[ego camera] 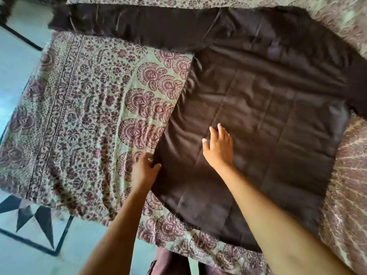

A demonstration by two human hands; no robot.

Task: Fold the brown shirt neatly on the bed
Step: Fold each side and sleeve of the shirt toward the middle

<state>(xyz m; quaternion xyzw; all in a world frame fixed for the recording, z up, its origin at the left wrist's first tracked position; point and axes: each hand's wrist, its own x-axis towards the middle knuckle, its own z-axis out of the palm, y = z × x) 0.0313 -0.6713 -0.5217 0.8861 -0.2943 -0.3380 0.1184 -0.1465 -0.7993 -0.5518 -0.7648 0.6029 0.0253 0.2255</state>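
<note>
The brown shirt (268,108) lies spread flat on the bed (83,100), its body filling the centre and right of the view. One long sleeve stretches out to the left along the top. My left hand (144,169) pinches the shirt's left side edge, fingers curled over the fabric. My right hand (219,146) lies flat on the shirt's lower body with its fingers straight and spread. Square crease lines mark the cloth.
The bed carries a green and maroon patterned cover. Its left edge drops to a pale tiled floor (17,62) with black line patterns. The near edge of the bed runs diagonally at the bottom, by my legs (170,262).
</note>
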